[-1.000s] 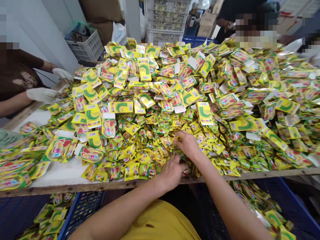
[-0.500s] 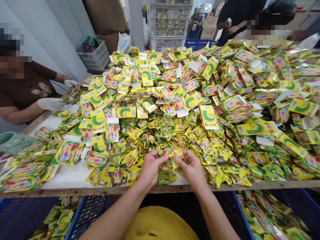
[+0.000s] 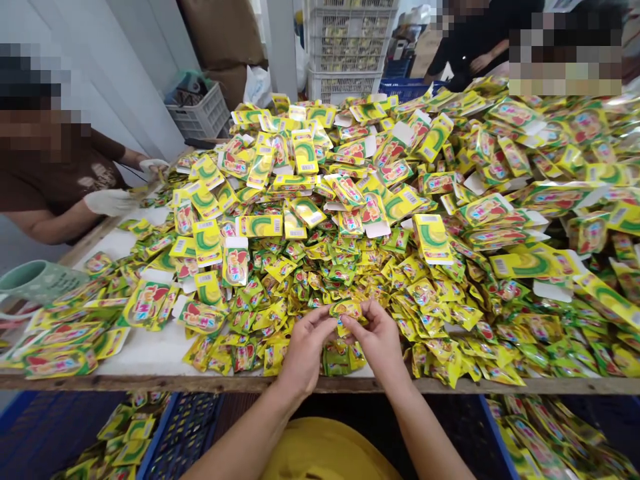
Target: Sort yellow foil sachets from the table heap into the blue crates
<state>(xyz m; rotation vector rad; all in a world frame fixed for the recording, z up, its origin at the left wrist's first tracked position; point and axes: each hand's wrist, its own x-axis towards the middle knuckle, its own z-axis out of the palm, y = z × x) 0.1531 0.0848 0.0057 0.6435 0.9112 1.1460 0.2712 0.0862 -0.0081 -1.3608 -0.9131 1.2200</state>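
Just above the table's front edge, my left hand [image 3: 306, 347] and my right hand [image 3: 376, 337] are close together. Between their fingertips is a small yellow candy sachet [image 3: 346, 310], pinched from both sides. Whether more than one sachet is in the fingers I cannot make out. Right behind the hands spreads a heap of loose yellow and green sachets [image 3: 300, 273]. A few sachets [image 3: 340, 360] lie on the table below my fingers. Flat printed cartons [image 3: 433, 237], several with white flaps open, are piled beyond the loose sachets.
At the left, a co-worker's gloved hand [image 3: 113, 202] is at the table's side. A green mug [image 3: 47, 280] stands near stacked cartons [image 3: 60, 357]. Blue crates [image 3: 160, 433] sit under the wooden table edge [image 3: 200, 383]. White crates [image 3: 350, 40] are stacked behind; people stand at the back right.
The view has shifted slightly left, so the scene sits farther right. My hands have drawn closer together around the sachet, and its yellow side shows. The co-worker's hands barely move.
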